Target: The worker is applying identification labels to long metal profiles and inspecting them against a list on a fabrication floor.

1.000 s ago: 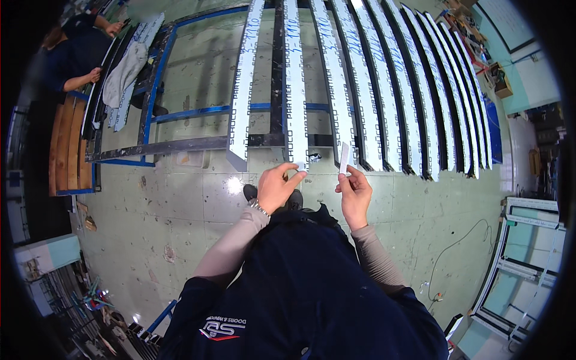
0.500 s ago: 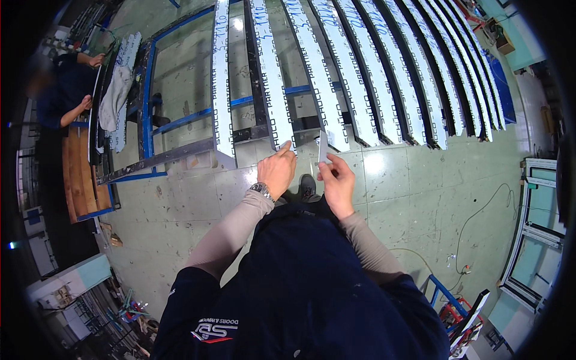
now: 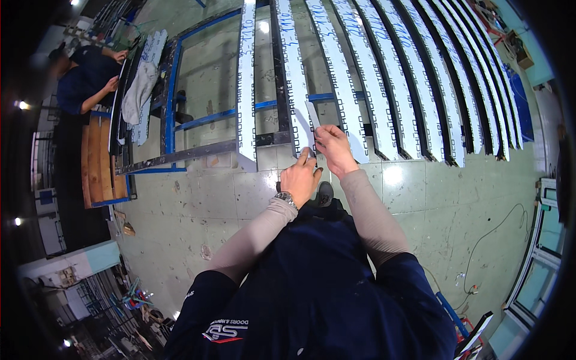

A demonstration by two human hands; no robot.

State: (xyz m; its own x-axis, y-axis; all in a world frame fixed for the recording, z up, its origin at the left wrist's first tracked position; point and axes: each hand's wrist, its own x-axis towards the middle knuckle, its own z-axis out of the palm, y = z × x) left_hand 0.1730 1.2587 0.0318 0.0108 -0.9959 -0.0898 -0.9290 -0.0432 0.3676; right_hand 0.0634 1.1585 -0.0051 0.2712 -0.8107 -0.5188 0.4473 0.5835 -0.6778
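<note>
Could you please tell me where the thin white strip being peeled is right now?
In the head view, the thin white strip stands just above centre, pinched by the right hand, over the second long white-filmed metal profile from the left.

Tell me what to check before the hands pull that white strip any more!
1. Right hand pinches the white strip: ok.
2. Left hand is at the end of the long bar: ok.
3. Bar lies on the blue frame: ok.
4. Strip is still whole, not torn: cannot tell.
5. Other person stands far off to the left: ok.
6. Cable on the floor lies away from the feet: ok.
</note>
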